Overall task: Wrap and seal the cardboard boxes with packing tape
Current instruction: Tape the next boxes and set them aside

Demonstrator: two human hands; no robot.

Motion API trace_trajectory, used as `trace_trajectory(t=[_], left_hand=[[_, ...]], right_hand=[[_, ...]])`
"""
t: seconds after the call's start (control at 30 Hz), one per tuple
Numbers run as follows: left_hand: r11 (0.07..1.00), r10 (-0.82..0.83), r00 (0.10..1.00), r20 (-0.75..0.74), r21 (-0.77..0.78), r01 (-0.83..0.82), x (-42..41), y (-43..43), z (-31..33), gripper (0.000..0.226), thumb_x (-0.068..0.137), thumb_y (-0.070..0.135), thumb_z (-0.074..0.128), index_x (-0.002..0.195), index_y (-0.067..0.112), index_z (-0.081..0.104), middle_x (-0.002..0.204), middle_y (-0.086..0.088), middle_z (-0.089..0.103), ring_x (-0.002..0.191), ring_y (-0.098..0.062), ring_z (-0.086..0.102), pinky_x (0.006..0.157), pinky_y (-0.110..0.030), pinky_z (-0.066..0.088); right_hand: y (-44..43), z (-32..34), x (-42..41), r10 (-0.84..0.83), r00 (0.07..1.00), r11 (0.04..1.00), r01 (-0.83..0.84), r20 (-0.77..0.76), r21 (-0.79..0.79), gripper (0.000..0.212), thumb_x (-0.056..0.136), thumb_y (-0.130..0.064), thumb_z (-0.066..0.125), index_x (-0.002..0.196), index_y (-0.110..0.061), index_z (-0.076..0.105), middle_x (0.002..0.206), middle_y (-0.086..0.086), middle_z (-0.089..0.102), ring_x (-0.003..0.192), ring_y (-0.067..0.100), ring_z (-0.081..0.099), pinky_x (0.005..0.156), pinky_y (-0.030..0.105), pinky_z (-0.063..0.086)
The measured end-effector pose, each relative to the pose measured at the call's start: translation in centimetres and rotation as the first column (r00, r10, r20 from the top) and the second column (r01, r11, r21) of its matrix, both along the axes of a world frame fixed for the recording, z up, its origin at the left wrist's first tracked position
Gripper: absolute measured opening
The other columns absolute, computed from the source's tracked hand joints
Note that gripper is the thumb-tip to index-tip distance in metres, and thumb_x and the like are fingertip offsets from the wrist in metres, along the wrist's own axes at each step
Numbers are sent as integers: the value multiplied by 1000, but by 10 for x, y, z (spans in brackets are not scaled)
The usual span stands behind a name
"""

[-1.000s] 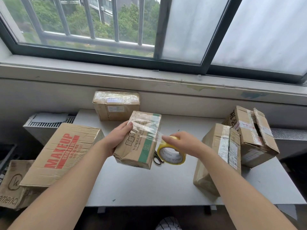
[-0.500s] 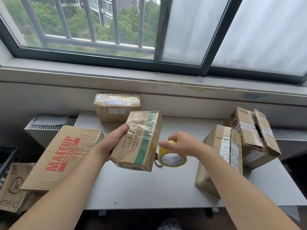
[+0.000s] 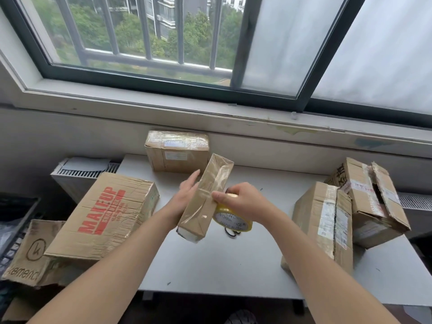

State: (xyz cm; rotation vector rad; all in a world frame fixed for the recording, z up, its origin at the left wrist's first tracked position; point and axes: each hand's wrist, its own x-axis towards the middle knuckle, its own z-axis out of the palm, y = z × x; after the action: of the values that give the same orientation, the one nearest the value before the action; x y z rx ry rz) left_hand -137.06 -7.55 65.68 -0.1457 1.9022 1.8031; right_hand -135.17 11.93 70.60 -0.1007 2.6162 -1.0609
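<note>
Wrapping under way: box (image 3: pixel 205 195) held above mid-table (image 3: pixel 233 265), left hand (image 3: pixel 184 199) flat against its side, right hand (image 3: pixel 245 202) gripping roll (image 3: pixel 233 222). Back-edge box (image 3: pixel 177 150) appears wrapped; open box (image 3: pixel 374 202) at right edge seemingly pending.

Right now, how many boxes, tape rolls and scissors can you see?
Boxes: 6
Tape: 1
Scissors: 1, mostly hidden under the tape
Total: 8
</note>
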Motion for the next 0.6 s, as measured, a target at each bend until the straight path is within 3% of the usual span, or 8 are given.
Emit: trace_trajectory(t=[0.03,0.07,0.13,0.2,0.3,0.43,0.5,0.6], left_hand=[[999,-20,1000,0,31,20,3,-1,8,28,108,41,48,120,25,68,115,-2,71,90,-10,68,81,-22,52],[994,-60,997,52,91,56,6,-2,13,39,110,45,40,103,22,71,92,1,77,74,-7,70,68,-16,53],[988,-134,982,133,90,122,17,-2,25,52,108,54,31,99,21,70,76,5,77,66,-7,73,59,-16,53],[976,-200,963,181,122,180,16,-5,18,51,105,59,39,107,19,70,88,3,78,78,-13,74,78,-28,57],[959,-283,937,204,80,272,15,-10,12,41,98,54,57,113,18,69,99,-3,75,92,-21,71,104,-49,50],[971,-197,945,260,189,150,22,-6,2,45,100,49,57,123,11,65,103,-11,72,92,-25,71,86,-38,58],[967,-145,956,256,243,81,22,-8,-2,56,94,51,65,128,7,64,107,-15,70,94,-28,70,84,-39,58],[941,-75,964,255,339,-17,20,-13,-3,52,93,49,65,126,8,68,109,-16,70,93,-29,70,84,-40,57]], right_hand=[[0,-1,1,-28,999,1000,28,21,-13,54,89,-66,64,74,-15,71,63,-5,61,55,9,54,54,27,40],[1,-2,2,-44,998,999,45,38,-15,54,89,-67,63,74,-15,71,64,-4,61,56,9,55,53,26,39],[2,-6,4,-57,996,998,58,69,-12,55,89,-67,62,77,-14,74,67,-3,65,59,9,57,55,26,40],[1,-12,4,-55,996,998,55,75,2,58,87,-68,64,72,-12,69,64,-2,61,55,11,53,55,28,39],[0,-17,6,-32,998,996,28,50,80,57,84,-70,66,64,-17,59,56,-3,45,50,13,39,52,31,30],[-4,-19,5,-38,999,995,34,32,98,64,84,-75,62,61,-16,52,57,-1,40,51,15,37,54,33,29],[-4,-14,5,-27,998,997,23,48,74,70,83,-76,60,66,-8,58,59,-1,46,53,14,43,55,31,33],[5,-1,9,4,991,980,23,133,-198,52,92,-61,63,85,-10,72,68,2,66,62,13,60,59,24,47]])
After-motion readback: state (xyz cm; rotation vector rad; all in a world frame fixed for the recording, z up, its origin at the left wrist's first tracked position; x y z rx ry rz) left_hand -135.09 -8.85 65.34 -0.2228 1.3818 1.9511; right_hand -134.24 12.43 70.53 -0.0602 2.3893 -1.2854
